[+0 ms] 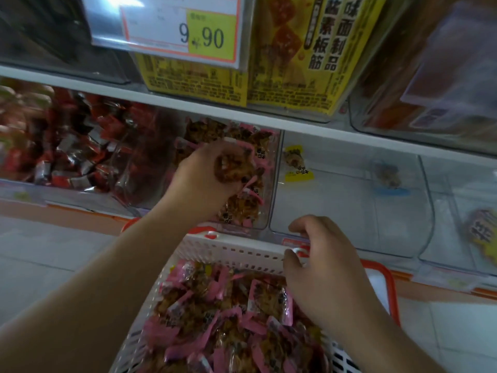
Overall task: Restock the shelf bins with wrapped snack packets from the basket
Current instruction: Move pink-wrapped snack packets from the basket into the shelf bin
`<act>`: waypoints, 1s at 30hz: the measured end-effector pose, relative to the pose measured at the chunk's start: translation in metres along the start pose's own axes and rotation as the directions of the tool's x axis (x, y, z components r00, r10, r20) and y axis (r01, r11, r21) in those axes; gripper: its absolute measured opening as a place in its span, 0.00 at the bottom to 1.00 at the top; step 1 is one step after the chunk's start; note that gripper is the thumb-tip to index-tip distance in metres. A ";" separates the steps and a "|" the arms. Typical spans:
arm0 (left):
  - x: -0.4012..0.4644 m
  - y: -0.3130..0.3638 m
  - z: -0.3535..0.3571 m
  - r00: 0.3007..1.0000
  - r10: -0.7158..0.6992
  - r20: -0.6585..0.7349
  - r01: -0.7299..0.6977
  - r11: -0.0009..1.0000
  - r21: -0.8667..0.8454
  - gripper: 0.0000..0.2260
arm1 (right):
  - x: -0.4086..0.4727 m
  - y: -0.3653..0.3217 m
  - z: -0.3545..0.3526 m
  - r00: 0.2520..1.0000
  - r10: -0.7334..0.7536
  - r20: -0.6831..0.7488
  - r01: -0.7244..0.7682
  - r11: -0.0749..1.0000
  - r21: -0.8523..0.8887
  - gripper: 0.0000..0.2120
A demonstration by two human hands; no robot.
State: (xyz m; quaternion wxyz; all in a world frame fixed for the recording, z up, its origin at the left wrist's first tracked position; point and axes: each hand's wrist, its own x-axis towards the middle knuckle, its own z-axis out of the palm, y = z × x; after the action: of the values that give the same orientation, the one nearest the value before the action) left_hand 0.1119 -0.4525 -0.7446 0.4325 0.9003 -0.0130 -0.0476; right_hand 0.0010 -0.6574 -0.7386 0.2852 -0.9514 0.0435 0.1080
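A white slotted basket point(231, 250) sits low in the middle, heaped with pink-edged wrapped snack packets point(215, 313). My left hand point(207, 173) is raised over a clear shelf bin point(271, 184) that holds the same pink packets, and its fingers grip a bunch of brown packets point(236, 165). My right hand point(322, 267) rests on the basket's far right rim, fingers curled over the edge, its palm above the heap. Whether it holds a packet is hidden.
To the right stands a nearly bare clear bin point(349, 211) with one yellow-edged packet point(295, 164); further right lies a blue-edged packet point(390, 179). Red packets point(67, 146) fill the left bin. An orange-rimmed basket point(387, 286) sits under the white one. A price tag point(172, 25) hangs above.
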 end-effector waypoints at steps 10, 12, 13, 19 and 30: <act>0.066 -0.036 0.048 0.984 0.095 0.154 -0.152 0.895 0.420 0.33 | 0.007 -0.003 -0.006 0.998 -0.015 0.061 0.016 1.000 -0.009 0.20; 0.068 -0.041 0.052 0.984 0.136 0.117 -0.177 0.844 0.506 0.32 | 0.007 -0.005 -0.007 0.997 -0.020 0.068 0.021 1.000 -0.010 0.19; 0.070 -0.044 0.053 0.985 0.141 0.100 -0.173 0.828 0.533 0.32 | 0.008 -0.006 -0.007 0.997 -0.021 0.072 0.022 1.000 -0.012 0.18; 0.071 -0.050 0.051 0.979 0.123 0.160 -0.198 0.743 0.639 0.31 | 0.007 -0.007 -0.005 0.996 -0.032 0.087 0.036 0.998 -0.048 0.14; -0.003 -0.031 0.000 0.973 0.229 -0.024 -0.209 0.922 0.327 0.23 | 0.006 0.000 0.000 0.998 -0.060 -0.029 0.059 0.998 -0.014 0.14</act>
State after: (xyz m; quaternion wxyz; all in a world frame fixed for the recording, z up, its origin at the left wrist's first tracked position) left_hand 0.1085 -0.4331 -0.7688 0.2824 0.9527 -0.1076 0.0317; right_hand 0.0071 -0.6575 -0.7395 0.2812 -0.9556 0.0186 0.0857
